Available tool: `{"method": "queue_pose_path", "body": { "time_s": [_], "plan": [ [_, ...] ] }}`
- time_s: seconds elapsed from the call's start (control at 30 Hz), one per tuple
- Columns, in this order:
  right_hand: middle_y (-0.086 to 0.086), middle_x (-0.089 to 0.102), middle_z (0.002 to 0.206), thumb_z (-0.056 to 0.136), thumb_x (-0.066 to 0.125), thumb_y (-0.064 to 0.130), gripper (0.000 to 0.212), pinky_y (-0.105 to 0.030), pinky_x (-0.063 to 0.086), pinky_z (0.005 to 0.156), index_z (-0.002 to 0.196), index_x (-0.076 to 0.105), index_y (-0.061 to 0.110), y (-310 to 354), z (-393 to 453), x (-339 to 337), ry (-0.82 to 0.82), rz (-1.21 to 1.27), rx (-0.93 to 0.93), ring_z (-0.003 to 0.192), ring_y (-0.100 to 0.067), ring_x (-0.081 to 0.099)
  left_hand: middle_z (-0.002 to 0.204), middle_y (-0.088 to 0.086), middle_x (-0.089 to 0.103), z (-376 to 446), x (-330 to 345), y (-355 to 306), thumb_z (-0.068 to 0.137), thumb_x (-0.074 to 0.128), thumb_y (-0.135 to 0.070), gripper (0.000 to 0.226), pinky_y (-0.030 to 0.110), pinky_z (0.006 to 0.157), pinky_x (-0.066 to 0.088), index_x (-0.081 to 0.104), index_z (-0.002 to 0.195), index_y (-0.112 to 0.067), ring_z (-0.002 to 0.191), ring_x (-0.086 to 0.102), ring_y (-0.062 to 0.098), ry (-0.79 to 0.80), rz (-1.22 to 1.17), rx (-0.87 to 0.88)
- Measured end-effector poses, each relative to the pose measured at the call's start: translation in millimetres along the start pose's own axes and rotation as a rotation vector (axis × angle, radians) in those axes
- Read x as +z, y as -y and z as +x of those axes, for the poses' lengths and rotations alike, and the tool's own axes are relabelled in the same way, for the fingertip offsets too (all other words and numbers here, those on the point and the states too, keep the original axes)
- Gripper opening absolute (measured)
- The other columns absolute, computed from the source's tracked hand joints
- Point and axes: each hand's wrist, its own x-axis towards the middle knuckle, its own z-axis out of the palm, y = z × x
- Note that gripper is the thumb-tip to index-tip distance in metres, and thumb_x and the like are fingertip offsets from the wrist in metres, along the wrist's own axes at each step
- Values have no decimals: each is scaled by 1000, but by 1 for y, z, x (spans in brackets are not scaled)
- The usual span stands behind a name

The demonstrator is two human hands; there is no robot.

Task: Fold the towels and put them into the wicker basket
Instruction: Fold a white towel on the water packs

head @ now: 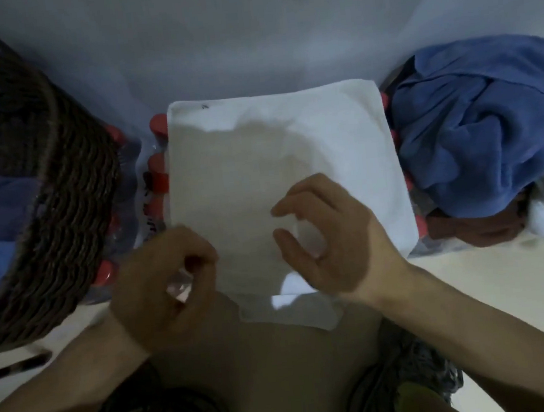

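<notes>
both hands hover loosely curled, left hand (164, 276) and right hand (326, 233), holding nothing; soft, light white folded terry towel (276, 159) likely lifts best by its near edge.

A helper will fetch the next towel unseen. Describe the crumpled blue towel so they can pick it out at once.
Start from the flat white towel spread in the middle, under the hands. Look to its right, against the wall: a heap of cloth lies there. The blue towel is the crumpled top of that heap, unlike the folded blue ones inside the wicker basket on the left.
</notes>
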Motion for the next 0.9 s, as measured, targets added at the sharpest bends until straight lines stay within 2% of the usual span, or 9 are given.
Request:
{"method": "queue_pose_path", "body": {
  "time_s": [0.07,0.17,0.23,0.3,0.37,0.53,0.67,0.77,0.9],
  "plan": [
    [3,60,96,90,66,18,12,-19,46,65,101,67,13,16,-14,14,126,113,-22,74,-3,52,68,-9,58,-36,6,-2,87,53,-26,16,17,59,41,63,79,-17,62,51,1,252,-94,-98],
    [7,62,89,91,65,18,9,-19,46,61,98,68,14,23,-36,35,255,239,-29,69,-1,54,61,-12,59,-85,35,3,88,56,-43,21,21,55,44,60,73,-28,56,54,-1,517,-109,-514],
    [1,64,86,88,68,14,9,-28,49,62,96,70,10,22,-49,48,302,233,-21,70,-12,59,72,-9,66,-103,56,14,85,69,-37,12,21,62,51,63,84,-27,65,62,1,429,-200,-872],
    [-2,68,85,83,74,11,14,-32,51,65,96,73,11,19,-58,60,318,134,10,72,-19,61,88,-5,69,-106,70,23,78,79,-24,26,15,68,51,63,99,-21,78,66,6,239,-360,-1105],
    [-2,71,88,78,79,11,23,-30,55,68,100,74,13,18,-62,68,317,29,56,76,-23,65,98,-2,71,-102,82,26,75,82,-16,34,20,77,54,64,104,-17,89,69,14,125,-517,-1086],
    [4,73,97,81,77,23,32,-36,59,70,112,70,21,18,-56,75,307,-12,153,86,-22,71,91,-17,69,-91,93,23,74,81,-14,33,15,73,52,63,92,-34,86,65,-5,93,-437,-873],
    [7,71,97,82,75,28,31,-38,58,67,112,67,23,20,-55,73,313,-11,206,83,-20,70,79,-5,70,-88,95,34,77,79,-7,18,12,68,48,65,88,-9,70,65,-7,-35,-549,-1059],
    [8,72,104,82,77,30,33,-36,58,72,114,70,24,22,-55,71,321,-21,212,89,-17,71,75,-3,70,-84,87,32,83,73,-8,9,4,64,44,67,85,-1,67,62,-12,-15,-457,-1013],
    [3,72,109,75,81,41,47,-29,55,82,114,70,18,18,-51,61,457,52,172,98,-17,68,82,5,74,-79,63,20,88,62,1,10,32,75,57,64,97,-3,82,71,15,138,-813,-961]
  ]
}}
